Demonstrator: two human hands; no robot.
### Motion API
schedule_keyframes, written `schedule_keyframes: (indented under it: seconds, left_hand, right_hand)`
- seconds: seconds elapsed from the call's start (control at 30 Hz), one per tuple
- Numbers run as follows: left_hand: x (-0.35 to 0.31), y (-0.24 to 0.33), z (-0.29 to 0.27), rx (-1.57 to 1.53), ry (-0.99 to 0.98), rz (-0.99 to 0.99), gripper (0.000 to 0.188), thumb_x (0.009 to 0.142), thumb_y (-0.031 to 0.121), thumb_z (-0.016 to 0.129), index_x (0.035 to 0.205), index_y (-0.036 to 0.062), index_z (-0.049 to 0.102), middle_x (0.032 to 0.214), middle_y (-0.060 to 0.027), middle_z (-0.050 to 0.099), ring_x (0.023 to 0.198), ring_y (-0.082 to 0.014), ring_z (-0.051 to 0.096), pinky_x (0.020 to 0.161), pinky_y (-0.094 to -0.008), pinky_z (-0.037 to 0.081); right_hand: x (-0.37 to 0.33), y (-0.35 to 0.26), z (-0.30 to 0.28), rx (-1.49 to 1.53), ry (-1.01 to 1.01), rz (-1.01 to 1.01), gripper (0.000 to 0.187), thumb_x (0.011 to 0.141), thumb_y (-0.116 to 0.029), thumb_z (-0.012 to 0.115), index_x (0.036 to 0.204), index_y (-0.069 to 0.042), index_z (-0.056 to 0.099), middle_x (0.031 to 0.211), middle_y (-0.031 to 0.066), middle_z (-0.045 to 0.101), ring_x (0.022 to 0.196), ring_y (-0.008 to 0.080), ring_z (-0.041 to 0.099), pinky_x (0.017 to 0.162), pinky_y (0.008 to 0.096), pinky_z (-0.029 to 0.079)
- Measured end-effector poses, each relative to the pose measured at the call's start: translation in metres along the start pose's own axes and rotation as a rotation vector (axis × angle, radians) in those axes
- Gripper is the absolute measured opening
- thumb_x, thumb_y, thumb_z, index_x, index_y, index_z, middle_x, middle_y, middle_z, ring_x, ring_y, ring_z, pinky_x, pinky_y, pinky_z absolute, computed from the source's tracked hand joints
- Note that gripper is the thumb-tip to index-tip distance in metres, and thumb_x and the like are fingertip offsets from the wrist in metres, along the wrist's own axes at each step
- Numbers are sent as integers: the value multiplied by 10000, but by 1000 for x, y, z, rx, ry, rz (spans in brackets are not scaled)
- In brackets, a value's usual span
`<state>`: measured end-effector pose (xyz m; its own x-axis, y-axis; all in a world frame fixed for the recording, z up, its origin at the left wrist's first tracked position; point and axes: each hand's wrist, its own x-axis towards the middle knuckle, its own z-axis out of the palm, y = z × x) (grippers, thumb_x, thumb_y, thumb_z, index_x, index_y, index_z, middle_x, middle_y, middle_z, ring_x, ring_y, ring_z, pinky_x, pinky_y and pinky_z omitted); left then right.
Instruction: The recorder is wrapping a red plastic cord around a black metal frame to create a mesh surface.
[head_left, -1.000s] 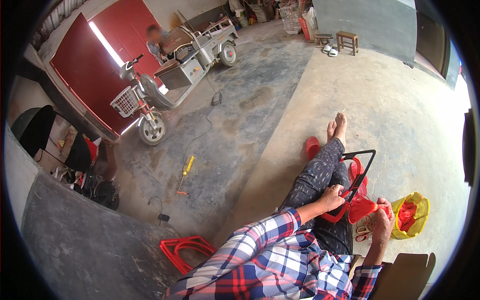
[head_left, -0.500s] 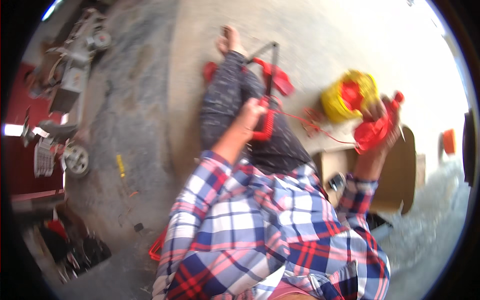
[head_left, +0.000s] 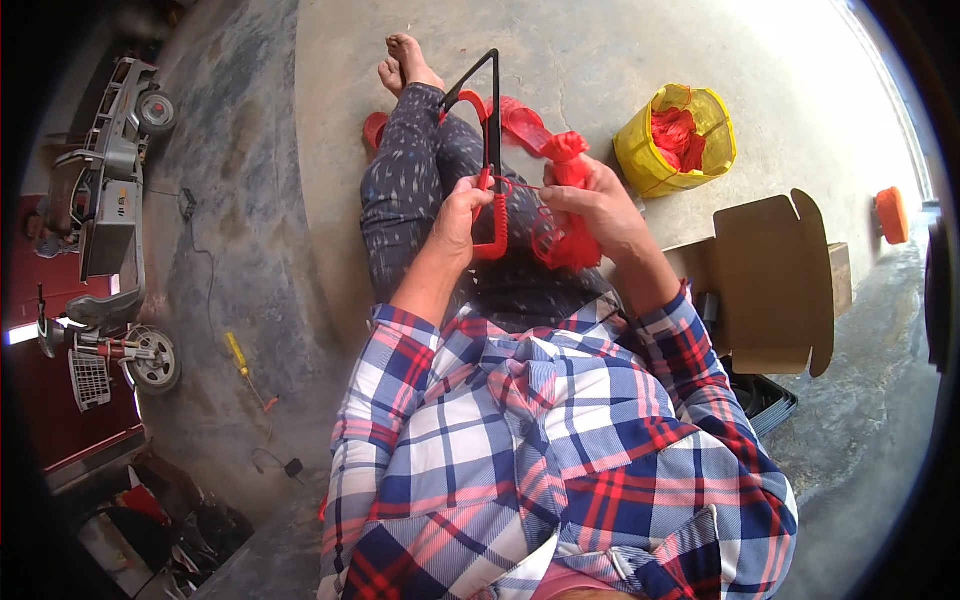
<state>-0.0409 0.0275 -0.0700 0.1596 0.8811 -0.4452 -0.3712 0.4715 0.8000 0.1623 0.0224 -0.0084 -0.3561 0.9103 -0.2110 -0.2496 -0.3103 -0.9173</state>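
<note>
My left hand [head_left: 460, 215] is closed on a black rectangular frame [head_left: 495, 100] above my lap. Red cord [head_left: 490, 251] is wound closely along part of the frame's near end, and more red wrapping shows on its far side. In my right hand [head_left: 605, 208] is a bundle of red cord [head_left: 572, 245], its upper end bunched and its loops hanging below the fingers. A thin red strand runs from this bundle to the frame near my left fingers. My legs, in dark patterned trousers [head_left: 405, 190], stretch out underneath.
A yellow bag [head_left: 634, 150] with red material inside stands to the right. Nearer are an opened cardboard box [head_left: 775, 290] and a black tray [head_left: 770, 405]. Red slippers [head_left: 520, 122] lie by my legs. Leftward are a yellow-handled screwdriver [head_left: 236, 350], a cable and a wheeled vehicle [head_left: 110, 230].
My right hand has come in from the far right, beside the yellow bag, to close by the frame, bringing the red cord bundle. The strand between them is now much shorter.
</note>
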Motion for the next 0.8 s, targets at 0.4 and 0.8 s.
schedule_keyframes:
  seconds: [0.4, 0.8]
  left_hand:
    - [12, -9, 2, -17, 84, -68, 270, 750, 78, 558, 1015, 28, 539, 921, -98, 576, 850, -217, 586, 791, -340, 486]
    - [-1, 26, 0, 354, 312, 461, 94, 928, 136, 588, 931, 43, 574, 758, 8, 556, 548, -38, 480, 474, -198, 418]
  right_hand:
    - [-45, -33, 23, 217, -60, -5, 190, 795, -37, 612, 960, -56, 518, 751, -18, 535, 618, 58, 487, 564, 215, 393]
    - [11, -22, -26, -1045, -260, -261, 269, 712, -77, 672, 977, -33, 662, 937, 116, 582, 819, 230, 590, 720, 338, 481]
